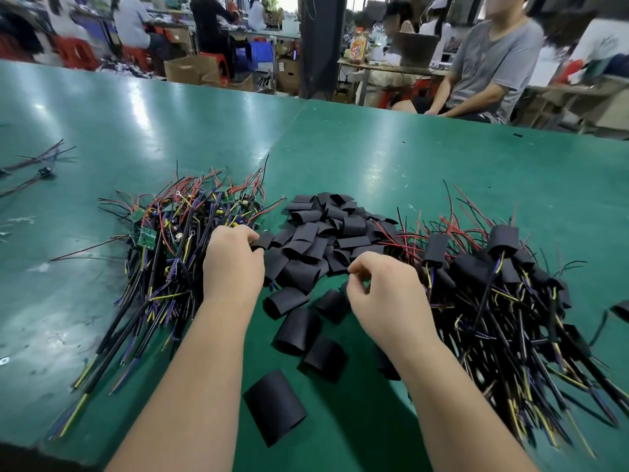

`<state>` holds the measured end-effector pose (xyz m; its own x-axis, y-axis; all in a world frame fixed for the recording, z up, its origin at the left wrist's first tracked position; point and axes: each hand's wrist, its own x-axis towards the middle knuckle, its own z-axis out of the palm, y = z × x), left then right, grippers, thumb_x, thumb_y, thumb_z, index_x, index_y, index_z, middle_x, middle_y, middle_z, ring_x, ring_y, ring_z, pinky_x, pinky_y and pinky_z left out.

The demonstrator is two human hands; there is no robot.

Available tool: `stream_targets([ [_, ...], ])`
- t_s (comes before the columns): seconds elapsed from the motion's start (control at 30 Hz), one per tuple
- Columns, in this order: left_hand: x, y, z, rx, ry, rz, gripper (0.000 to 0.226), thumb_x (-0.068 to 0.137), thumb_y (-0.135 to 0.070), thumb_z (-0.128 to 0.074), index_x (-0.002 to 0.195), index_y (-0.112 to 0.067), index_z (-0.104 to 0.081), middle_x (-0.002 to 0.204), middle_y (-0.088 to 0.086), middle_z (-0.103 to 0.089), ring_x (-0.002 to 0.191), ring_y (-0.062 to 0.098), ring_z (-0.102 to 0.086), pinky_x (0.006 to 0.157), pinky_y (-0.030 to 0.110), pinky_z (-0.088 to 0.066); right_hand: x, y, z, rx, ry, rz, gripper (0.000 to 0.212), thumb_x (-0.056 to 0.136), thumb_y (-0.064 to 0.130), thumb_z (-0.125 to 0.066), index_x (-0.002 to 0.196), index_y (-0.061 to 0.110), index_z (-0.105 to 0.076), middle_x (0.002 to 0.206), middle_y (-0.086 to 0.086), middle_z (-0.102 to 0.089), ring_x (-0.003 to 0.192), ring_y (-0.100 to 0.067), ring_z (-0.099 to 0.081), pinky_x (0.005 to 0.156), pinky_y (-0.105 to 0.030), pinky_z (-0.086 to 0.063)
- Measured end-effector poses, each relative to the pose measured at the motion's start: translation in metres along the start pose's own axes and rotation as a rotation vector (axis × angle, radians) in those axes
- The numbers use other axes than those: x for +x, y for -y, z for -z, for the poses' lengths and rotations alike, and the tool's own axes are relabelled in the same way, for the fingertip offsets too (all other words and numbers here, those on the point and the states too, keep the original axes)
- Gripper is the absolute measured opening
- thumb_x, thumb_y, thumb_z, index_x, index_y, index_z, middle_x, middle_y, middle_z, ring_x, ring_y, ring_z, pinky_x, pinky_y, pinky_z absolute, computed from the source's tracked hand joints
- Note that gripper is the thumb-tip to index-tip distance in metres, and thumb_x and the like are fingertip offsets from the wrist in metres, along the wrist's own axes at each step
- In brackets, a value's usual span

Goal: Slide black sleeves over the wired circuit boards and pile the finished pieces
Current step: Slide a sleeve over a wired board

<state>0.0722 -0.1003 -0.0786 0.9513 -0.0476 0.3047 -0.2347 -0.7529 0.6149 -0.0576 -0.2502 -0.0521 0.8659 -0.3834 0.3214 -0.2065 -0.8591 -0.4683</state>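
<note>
Three heaps across a green table (pixel 374 158), both hands reaching in from the near edge.

Left hand (pixel 235 264) knuckles-up, fingers curled under, tips buried where the heap of bare wired circuit boards (pixel 177 233) meets the sleeves; touching a black sleeve (pixel 263 239) at the fingertips, but impossible to tell whether gripping it. Leftward of those fingers, green boards at the far end of the heap, red and black leads fanning away beyond them, long black cables with yellow and blue cores trailing back toward the near-left.

Right hand (pixel 388 287) also curled, thumb and forefinger drawn close together at the near rim of the sleeve pile (pixel 326 233); unclear whether anything thin sits between them. Just beyond and between both sets of fingertips, flattened black tubes stacked at every angle.

Rightward of the right fingers, finished pieces (pixel 503 284) piled with sleeved ends up and away, cables running back toward the viewer, long axes roughly near-to-far.

Nearer than both hands, between the forearms, loose sleeves lying apart: one (pixel 296 330) with its open mouth facing near-left, the closest (pixel 275 408) flat, long axis near-to-far and slightly slanted.

Far left, stray wires (pixel 34 165). Across the table, a seated person in a grey T-shirt (pixel 490 63).
</note>
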Motion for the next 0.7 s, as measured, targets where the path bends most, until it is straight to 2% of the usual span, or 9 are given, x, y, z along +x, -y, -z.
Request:
stream_targets([
  [0.07,0.000,-0.004,0.000,0.032,-0.083,-0.002,0.019,0.088,-0.019,-0.066,0.105,-0.013,-0.069,0.112,0.012,-0.057,0.090,0.026,-0.054,0.079,0.033,-0.040,-0.002,-0.002,-0.004,0.039,-0.002,-0.017,0.015,0.090,0.016,-0.054,0.099,0.015,-0.065,0.095,-0.001,-0.068,0.087,-0.025,-0.060,0.075,-0.035,-0.050],
  [0.17,-0.004,-0.007,0.002,0.166,-0.286,0.010,0.021,0.086,-0.017,-0.065,0.106,-0.022,-0.069,0.125,0.007,-0.050,0.115,0.031,-0.040,0.093,0.042,-0.032,-0.004,-0.004,-0.005,0.068,-0.001,-0.022,0.014,0.090,0.017,-0.054,0.099,0.015,-0.065,0.093,0.000,-0.068,0.082,-0.024,-0.060,0.072,-0.034,-0.050],
  [0.27,-0.003,0.002,0.005,0.208,-0.176,0.104,0.037,0.086,-0.007,-0.058,0.116,-0.026,-0.065,0.135,0.007,-0.044,0.124,0.032,-0.034,0.101,0.043,-0.026,-0.006,-0.006,-0.006,0.084,0.001,-0.022,0.014,0.091,0.017,-0.055,0.099,0.015,-0.065,0.092,0.000,-0.068,0.079,-0.023,-0.060,0.069,-0.035,-0.051],
  [0.33,-0.002,0.005,0.005,0.254,-0.100,0.108,0.045,0.084,-0.001,-0.055,0.119,-0.028,-0.063,0.133,0.007,-0.046,0.121,0.033,-0.036,0.100,0.043,-0.029,-0.007,-0.008,-0.006,0.092,-0.014,-0.021,0.013,0.090,0.017,-0.055,0.097,0.015,-0.066,0.089,0.001,-0.067,0.073,-0.022,-0.058,0.066,-0.033,-0.050],
  [0.4,-0.001,0.006,0.006,0.242,-0.112,0.075,0.049,0.082,0.006,-0.053,0.119,-0.025,-0.063,0.126,0.008,-0.051,0.114,0.034,-0.041,0.093,0.043,-0.035,-0.008,-0.009,-0.007,0.105,-0.026,-0.016,0.012,0.090,0.017,-0.055,0.096,0.015,-0.066,0.086,0.001,-0.067,0.070,-0.021,-0.055,0.064,-0.032,-0.049],
  [0.47,0.001,0.008,0.007,0.140,-0.139,0.044,0.053,0.079,0.014,-0.050,0.119,-0.018,-0.065,0.119,0.011,-0.051,0.102,0.032,-0.047,0.080,0.041,-0.041,-0.009,-0.011,-0.007,0.124,-0.037,-0.006,0.012,0.090,0.015,-0.056,0.095,0.014,-0.066,0.083,0.001,-0.066,0.068,-0.020,-0.055,0.064,-0.033,-0.049],
  [0.53,0.002,0.009,0.009,0.005,-0.172,0.032,0.053,0.078,0.019,-0.047,0.117,-0.013,-0.065,0.115,0.012,-0.049,0.085,0.027,-0.048,0.069,0.035,-0.038,-0.009,-0.012,-0.008,0.145,-0.053,0.006,0.011,0.089,0.014,-0.056,0.093,0.014,-0.067,0.080,0.002,-0.065,0.069,-0.021,-0.056,0.065,-0.035,-0.050],
  [0.63,0.000,0.003,0.012,-0.108,-0.238,-0.031,0.048,0.082,0.019,-0.048,0.119,-0.008,-0.064,0.116,0.013,-0.051,0.079,0.018,-0.047,0.073,0.026,-0.036,-0.009,-0.014,-0.009,0.171,-0.080,0.025,0.010,0.088,0.012,-0.058,0.092,0.013,-0.067,0.073,0.006,-0.062,0.068,-0.017,-0.057,0.067,-0.033,-0.050],
  [0.7,-0.003,-0.005,0.016,-0.165,-0.316,-0.147,0.043,0.083,0.018,-0.051,0.117,-0.005,-0.065,0.113,0.016,-0.053,0.084,0.020,-0.049,0.078,0.017,-0.035,-0.010,-0.012,-0.008,0.214,-0.101,0.028,0.009,0.087,0.010,-0.060,0.090,0.014,-0.068,0.069,0.012,-0.058,0.063,-0.006,-0.055,0.064,-0.018,-0.046],
])
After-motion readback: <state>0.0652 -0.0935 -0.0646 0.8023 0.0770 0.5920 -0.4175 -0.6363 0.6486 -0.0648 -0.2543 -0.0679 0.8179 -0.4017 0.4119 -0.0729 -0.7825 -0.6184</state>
